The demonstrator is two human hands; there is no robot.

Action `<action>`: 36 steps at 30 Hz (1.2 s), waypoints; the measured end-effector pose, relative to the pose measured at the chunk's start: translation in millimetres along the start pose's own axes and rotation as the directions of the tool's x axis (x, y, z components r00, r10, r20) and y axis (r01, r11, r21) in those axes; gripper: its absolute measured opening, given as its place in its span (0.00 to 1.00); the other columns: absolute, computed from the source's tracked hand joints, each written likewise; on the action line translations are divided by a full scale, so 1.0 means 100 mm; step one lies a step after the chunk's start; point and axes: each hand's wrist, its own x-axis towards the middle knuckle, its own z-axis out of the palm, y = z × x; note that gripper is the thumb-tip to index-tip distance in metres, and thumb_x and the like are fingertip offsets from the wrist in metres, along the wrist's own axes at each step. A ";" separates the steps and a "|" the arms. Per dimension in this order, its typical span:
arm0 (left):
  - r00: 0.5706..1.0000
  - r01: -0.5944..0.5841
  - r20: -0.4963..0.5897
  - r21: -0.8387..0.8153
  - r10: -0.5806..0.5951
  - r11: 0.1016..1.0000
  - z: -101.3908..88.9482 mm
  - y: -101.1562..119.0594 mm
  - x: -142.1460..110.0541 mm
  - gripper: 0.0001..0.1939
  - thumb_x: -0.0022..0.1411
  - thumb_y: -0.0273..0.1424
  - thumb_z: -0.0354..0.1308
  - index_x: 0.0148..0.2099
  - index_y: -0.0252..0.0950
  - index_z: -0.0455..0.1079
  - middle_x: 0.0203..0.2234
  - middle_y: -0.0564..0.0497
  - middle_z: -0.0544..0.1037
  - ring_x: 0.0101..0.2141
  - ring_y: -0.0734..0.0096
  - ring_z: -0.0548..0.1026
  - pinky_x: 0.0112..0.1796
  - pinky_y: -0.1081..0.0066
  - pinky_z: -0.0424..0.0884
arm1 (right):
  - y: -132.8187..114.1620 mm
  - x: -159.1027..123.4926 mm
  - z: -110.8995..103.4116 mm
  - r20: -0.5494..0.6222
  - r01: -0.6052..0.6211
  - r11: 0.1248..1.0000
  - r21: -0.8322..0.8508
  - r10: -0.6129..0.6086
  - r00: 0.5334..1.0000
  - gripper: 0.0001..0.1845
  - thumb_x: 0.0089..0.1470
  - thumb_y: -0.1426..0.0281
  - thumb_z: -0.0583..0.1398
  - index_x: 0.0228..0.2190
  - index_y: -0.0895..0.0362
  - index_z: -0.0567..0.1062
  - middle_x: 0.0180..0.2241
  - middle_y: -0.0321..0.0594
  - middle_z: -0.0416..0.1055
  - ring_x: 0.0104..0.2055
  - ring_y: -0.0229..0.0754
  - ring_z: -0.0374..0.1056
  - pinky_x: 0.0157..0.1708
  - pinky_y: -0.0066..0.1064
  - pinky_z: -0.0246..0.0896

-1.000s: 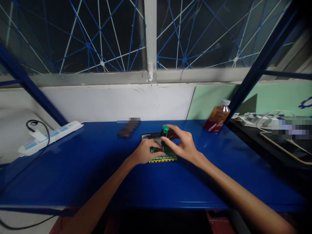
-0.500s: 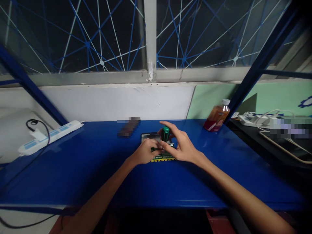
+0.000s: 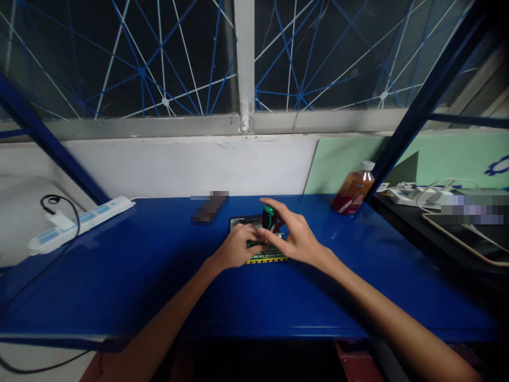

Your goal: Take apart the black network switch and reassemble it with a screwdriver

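My right hand is closed around a green and black screwdriver handle, which stands nearly upright with its lower end hidden by fingers. My left hand is to the left of it, thumb and fingers bent together close to the screwdriver's lower end. What those fingers pinch is hidden. Beneath both hands lies a green panel with rows of small pale marks and a yellow-and-black striped front edge. Behind it, a dark-rimmed case or tray with a greyish inside shows in part.
A blue table carries everything. A blurred-out dark object lies behind the left hand. At the back right stands a bottle of reddish drink. A white power strip with a black cable lies left; cables and plugs sit right.
The screwdriver handle has turned and tilted slightly to the left in my right hand. My left hand has stayed almost in place.
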 end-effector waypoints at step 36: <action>1.000 0.004 -0.008 -0.028 -0.005 1.000 0.01 0.00 -0.01 0.07 0.58 0.32 0.60 0.30 0.36 0.76 0.28 0.50 0.79 0.32 0.68 0.75 0.37 0.68 0.70 | -0.03 -0.02 -0.05 0.036 0.004 1.000 -0.017 -0.003 0.999 0.31 0.56 0.65 0.55 0.60 0.54 0.56 0.46 0.42 0.69 0.33 0.41 0.69 0.35 0.36 0.68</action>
